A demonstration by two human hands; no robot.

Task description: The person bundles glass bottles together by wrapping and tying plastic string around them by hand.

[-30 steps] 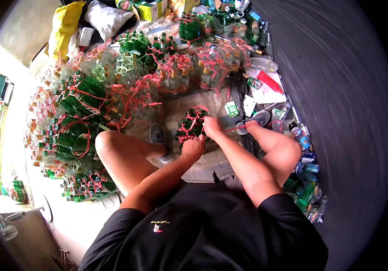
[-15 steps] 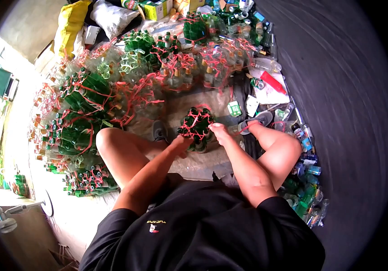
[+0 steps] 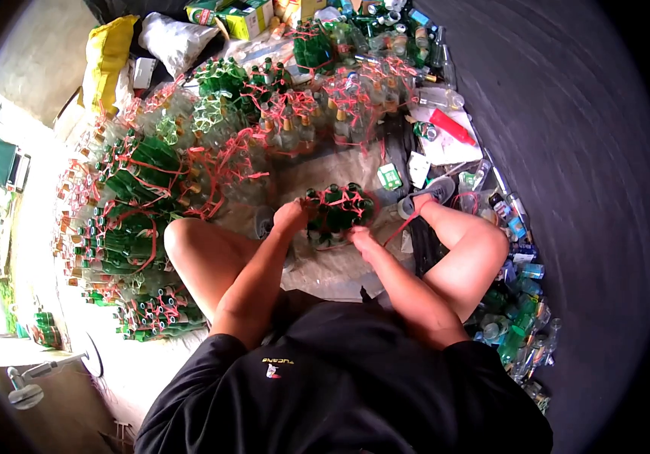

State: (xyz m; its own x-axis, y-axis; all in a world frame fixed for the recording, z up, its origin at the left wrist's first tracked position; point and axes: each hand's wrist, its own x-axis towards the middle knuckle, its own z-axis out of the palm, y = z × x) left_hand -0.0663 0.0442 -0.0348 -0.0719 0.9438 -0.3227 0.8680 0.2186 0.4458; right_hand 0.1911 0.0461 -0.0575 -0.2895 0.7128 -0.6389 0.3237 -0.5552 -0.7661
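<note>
A bundle of several dark green glass bottles point(image 3: 340, 219) stands on the ground sheet between my legs, laced around the necks with red plastic string point(image 3: 338, 198). My left hand point(image 3: 290, 218) is closed at the bundle's left edge, gripping it near the necks; its fingertips are hidden. At the front right of the bundle, my right hand point(image 3: 361, 239) has its fingers pressed together on the string. A loose length of string point(image 3: 408, 225) runs from near that hand to the right, past my shoe point(image 3: 428, 195).
Tied clear bottles point(image 3: 287, 132) and tied green bottles point(image 3: 143, 178) crowd the left and far side. Loose bottles point(image 3: 522, 325) lie along the right edge. A green-and-white packet point(image 3: 389, 177) and a red bottle point(image 3: 452, 126) lie ahead to the right. A yellow sack point(image 3: 107, 64) stands far left.
The bundle appears turned. My left hand has moved up to its left side, and my right hand has come down to its front right. The view has shifted slightly.
</note>
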